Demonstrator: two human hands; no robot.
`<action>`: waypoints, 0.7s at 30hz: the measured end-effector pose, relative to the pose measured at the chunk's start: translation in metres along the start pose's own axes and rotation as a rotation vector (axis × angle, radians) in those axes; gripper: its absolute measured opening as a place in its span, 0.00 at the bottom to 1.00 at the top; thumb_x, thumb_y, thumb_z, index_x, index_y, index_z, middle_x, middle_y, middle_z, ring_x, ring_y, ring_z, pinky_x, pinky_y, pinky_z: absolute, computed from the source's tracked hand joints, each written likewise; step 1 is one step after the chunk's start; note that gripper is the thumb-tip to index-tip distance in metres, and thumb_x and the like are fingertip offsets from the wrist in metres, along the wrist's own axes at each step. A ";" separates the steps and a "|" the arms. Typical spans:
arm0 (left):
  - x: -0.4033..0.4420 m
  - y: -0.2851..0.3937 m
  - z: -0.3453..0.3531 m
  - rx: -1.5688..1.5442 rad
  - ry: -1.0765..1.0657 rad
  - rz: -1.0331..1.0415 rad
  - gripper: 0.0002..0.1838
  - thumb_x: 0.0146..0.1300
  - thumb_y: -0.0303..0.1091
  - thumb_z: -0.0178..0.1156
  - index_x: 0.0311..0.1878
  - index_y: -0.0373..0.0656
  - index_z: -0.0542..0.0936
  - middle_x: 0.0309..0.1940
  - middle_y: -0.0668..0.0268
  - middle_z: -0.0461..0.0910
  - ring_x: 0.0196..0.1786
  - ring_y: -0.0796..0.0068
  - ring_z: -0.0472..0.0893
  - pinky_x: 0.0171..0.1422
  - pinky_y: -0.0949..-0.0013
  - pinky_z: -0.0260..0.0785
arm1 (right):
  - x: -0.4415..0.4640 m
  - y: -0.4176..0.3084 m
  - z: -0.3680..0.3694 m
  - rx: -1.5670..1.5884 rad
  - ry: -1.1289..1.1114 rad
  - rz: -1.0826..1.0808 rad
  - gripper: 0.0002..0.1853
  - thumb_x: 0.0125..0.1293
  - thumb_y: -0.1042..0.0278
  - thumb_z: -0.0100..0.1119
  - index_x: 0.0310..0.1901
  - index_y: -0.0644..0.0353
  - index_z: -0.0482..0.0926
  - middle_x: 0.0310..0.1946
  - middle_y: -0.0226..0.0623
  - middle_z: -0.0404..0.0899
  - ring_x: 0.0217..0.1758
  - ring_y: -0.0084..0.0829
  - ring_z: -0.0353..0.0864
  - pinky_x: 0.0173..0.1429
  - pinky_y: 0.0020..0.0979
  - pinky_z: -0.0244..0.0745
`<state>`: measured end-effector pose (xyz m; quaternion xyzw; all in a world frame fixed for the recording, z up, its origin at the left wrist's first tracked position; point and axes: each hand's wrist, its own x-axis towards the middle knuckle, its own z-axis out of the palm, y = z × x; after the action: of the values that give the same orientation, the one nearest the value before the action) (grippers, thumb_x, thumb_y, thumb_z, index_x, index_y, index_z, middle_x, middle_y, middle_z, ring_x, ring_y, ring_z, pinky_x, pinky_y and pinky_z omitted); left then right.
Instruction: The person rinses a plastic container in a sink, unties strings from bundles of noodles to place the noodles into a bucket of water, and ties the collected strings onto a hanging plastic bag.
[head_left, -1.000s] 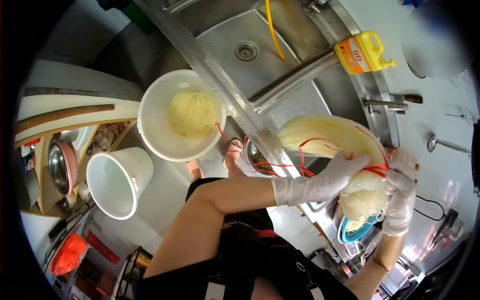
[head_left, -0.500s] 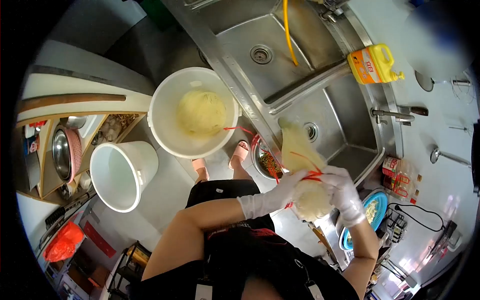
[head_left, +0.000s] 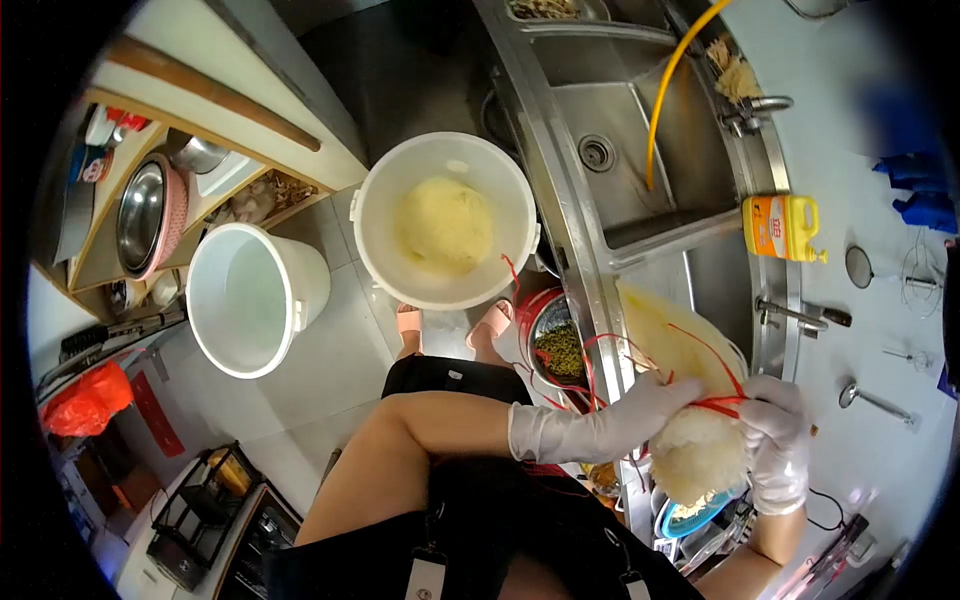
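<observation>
A long pale-yellow bundle (head_left: 672, 335), which looks like fine noodles, lies over the near sink basin, its whiter, bulging end (head_left: 700, 458) towards me. Red string (head_left: 720, 402) circles the bundle just above that bulge, and loose ends trail to the left. Both hands wear white gloves. My left hand (head_left: 640, 420) pinches the string at the left side of the bundle. On the other side, my right hand (head_left: 782, 435) has its fingers closed on the string. The undersides of both grips are hidden.
A white bucket (head_left: 372, 265) holding a yellowish mass and another white bucket (head_left: 308, 285) with liquid stand on the floor. Below the sink edge sits a bowl of green bits (head_left: 560, 352). A yellow detergent jug (head_left: 782, 228) and a blue basket (head_left: 672, 522) are nearby.
The view has turned, so the buckets, sinks and hands appear shifted right. Both hands stay on the string around the bundle, and more red string shows to the left.
</observation>
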<state>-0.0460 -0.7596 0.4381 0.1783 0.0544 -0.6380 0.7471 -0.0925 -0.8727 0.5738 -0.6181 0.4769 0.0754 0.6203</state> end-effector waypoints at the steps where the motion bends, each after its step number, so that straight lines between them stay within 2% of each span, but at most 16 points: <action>1: -0.011 0.015 0.005 0.057 -0.019 0.013 0.16 0.62 0.37 0.51 0.47 0.35 0.75 0.39 0.67 0.79 0.40 0.80 0.76 0.43 0.76 0.69 | -0.012 -0.010 0.010 -0.026 0.031 -0.064 0.04 0.52 0.77 0.55 0.23 0.69 0.73 0.12 0.24 0.63 0.13 0.13 0.56 0.18 0.19 0.45; 4: -0.043 0.059 0.018 0.139 -0.043 0.048 0.15 0.63 0.37 0.52 0.45 0.35 0.77 0.36 0.70 0.78 0.36 0.86 0.74 0.38 0.78 0.68 | -0.029 -0.032 0.039 -0.058 0.035 -0.254 0.04 0.50 0.78 0.57 0.24 0.70 0.74 0.15 0.28 0.68 0.14 0.14 0.59 0.19 0.19 0.49; 7: -0.066 0.091 0.017 0.153 -0.031 0.130 0.16 0.61 0.33 0.54 0.50 0.34 0.73 0.41 0.66 0.78 0.42 0.80 0.75 0.46 0.74 0.69 | -0.022 -0.036 0.051 -0.241 -0.041 -0.506 0.05 0.50 0.77 0.59 0.25 0.70 0.74 0.18 0.32 0.71 0.16 0.17 0.62 0.20 0.20 0.53; 9: -0.069 0.100 0.003 0.196 0.033 0.271 0.15 0.62 0.33 0.54 0.49 0.34 0.74 0.41 0.66 0.78 0.43 0.80 0.75 0.47 0.73 0.69 | -0.004 -0.047 0.065 -0.263 -0.176 -0.518 0.05 0.49 0.78 0.59 0.26 0.70 0.74 0.18 0.34 0.71 0.16 0.17 0.63 0.19 0.21 0.54; 10: -0.069 0.103 -0.009 0.261 0.087 0.369 0.15 0.62 0.34 0.54 0.48 0.34 0.74 0.41 0.66 0.78 0.43 0.81 0.75 0.46 0.74 0.70 | 0.009 -0.050 0.077 -0.485 -0.265 -0.775 0.04 0.50 0.79 0.58 0.26 0.70 0.73 0.18 0.36 0.72 0.17 0.19 0.65 0.19 0.22 0.56; 11: -0.066 0.105 -0.024 0.327 0.144 0.464 0.15 0.62 0.35 0.55 0.47 0.35 0.75 0.41 0.66 0.78 0.43 0.81 0.75 0.45 0.74 0.70 | 0.027 -0.045 0.088 -0.759 -0.287 -1.189 0.02 0.51 0.78 0.55 0.26 0.67 0.74 0.19 0.35 0.72 0.18 0.20 0.67 0.19 0.23 0.57; 12: -0.059 0.106 -0.051 0.405 0.132 0.522 0.19 0.61 0.36 0.56 0.52 0.35 0.72 0.46 0.63 0.77 0.49 0.77 0.75 0.51 0.70 0.70 | 0.056 -0.045 0.095 -0.848 -0.422 -1.274 0.02 0.55 0.77 0.54 0.27 0.65 0.75 0.21 0.32 0.72 0.18 0.19 0.67 0.20 0.23 0.57; 13: -0.057 0.111 -0.072 0.420 0.221 0.540 0.23 0.61 0.40 0.57 0.54 0.35 0.70 0.48 0.61 0.75 0.51 0.74 0.74 0.54 0.68 0.71 | 0.074 -0.034 0.110 -0.693 -0.501 -0.830 0.02 0.57 0.76 0.55 0.28 0.64 0.75 0.22 0.30 0.72 0.21 0.18 0.66 0.24 0.23 0.58; 14: -0.058 0.118 -0.094 0.299 0.302 0.453 0.25 0.61 0.45 0.57 0.53 0.34 0.70 0.47 0.59 0.75 0.52 0.73 0.74 0.55 0.67 0.70 | 0.092 -0.023 0.125 -0.496 -0.457 -0.415 0.03 0.59 0.75 0.56 0.28 0.63 0.75 0.24 0.28 0.72 0.24 0.17 0.65 0.28 0.22 0.58; 15: -0.050 0.121 -0.135 0.267 0.404 0.338 0.24 0.62 0.44 0.56 0.54 0.34 0.71 0.45 0.60 0.77 0.44 0.72 0.78 0.49 0.70 0.72 | 0.124 -0.004 0.147 -0.530 -0.487 -0.452 0.05 0.61 0.72 0.56 0.30 0.63 0.75 0.25 0.29 0.72 0.29 0.18 0.68 0.31 0.23 0.63; 16: -0.042 0.121 -0.182 0.332 0.669 0.216 0.33 0.59 0.54 0.57 0.55 0.33 0.70 0.45 0.58 0.77 0.45 0.71 0.78 0.47 0.70 0.73 | 0.170 0.034 0.166 -0.462 -0.542 -0.545 0.05 0.63 0.70 0.55 0.36 0.62 0.75 0.28 0.31 0.74 0.31 0.20 0.70 0.36 0.24 0.68; 17: -0.031 0.110 -0.246 0.322 0.983 0.093 0.39 0.54 0.62 0.58 0.55 0.33 0.71 0.44 0.59 0.77 0.42 0.69 0.78 0.45 0.68 0.73 | 0.211 0.072 0.194 -0.391 -0.515 -0.533 0.09 0.62 0.70 0.56 0.43 0.61 0.74 0.32 0.32 0.76 0.36 0.22 0.75 0.42 0.25 0.71; 18: -0.036 0.102 -0.286 0.161 1.057 0.191 0.44 0.50 0.67 0.59 0.55 0.33 0.71 0.42 0.59 0.76 0.41 0.68 0.78 0.44 0.68 0.72 | 0.270 0.128 0.218 -0.300 -0.523 -0.588 0.14 0.61 0.69 0.58 0.48 0.62 0.72 0.36 0.35 0.78 0.40 0.23 0.76 0.45 0.25 0.71; 19: -0.048 0.085 -0.341 0.222 1.117 0.208 0.38 0.54 0.60 0.58 0.55 0.33 0.70 0.41 0.60 0.76 0.41 0.69 0.77 0.42 0.69 0.72 | 0.315 0.171 0.241 -0.292 -0.474 -0.274 0.17 0.58 0.68 0.61 0.48 0.63 0.72 0.40 0.39 0.78 0.45 0.27 0.77 0.48 0.28 0.72; 20: -0.061 0.068 -0.393 0.284 1.179 0.221 0.32 0.59 0.53 0.58 0.56 0.34 0.70 0.40 0.61 0.76 0.40 0.70 0.76 0.40 0.70 0.71 | 0.383 0.250 0.266 -0.362 -0.334 -0.411 0.18 0.57 0.68 0.63 0.47 0.63 0.72 0.39 0.36 0.76 0.42 0.25 0.74 0.47 0.28 0.71; 21: -0.068 0.052 -0.424 0.243 1.208 0.351 0.27 0.61 0.48 0.56 0.54 0.34 0.71 0.36 0.63 0.76 0.35 0.72 0.76 0.36 0.71 0.70 | 0.447 0.324 0.290 -0.442 -0.175 -0.532 0.19 0.56 0.67 0.65 0.46 0.62 0.71 0.37 0.33 0.74 0.40 0.23 0.72 0.45 0.29 0.70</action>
<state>0.0539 -0.5477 0.0752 0.5961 0.3630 -0.2948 0.6527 0.0694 -0.7781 -0.0210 -0.8312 0.2163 0.0653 0.5080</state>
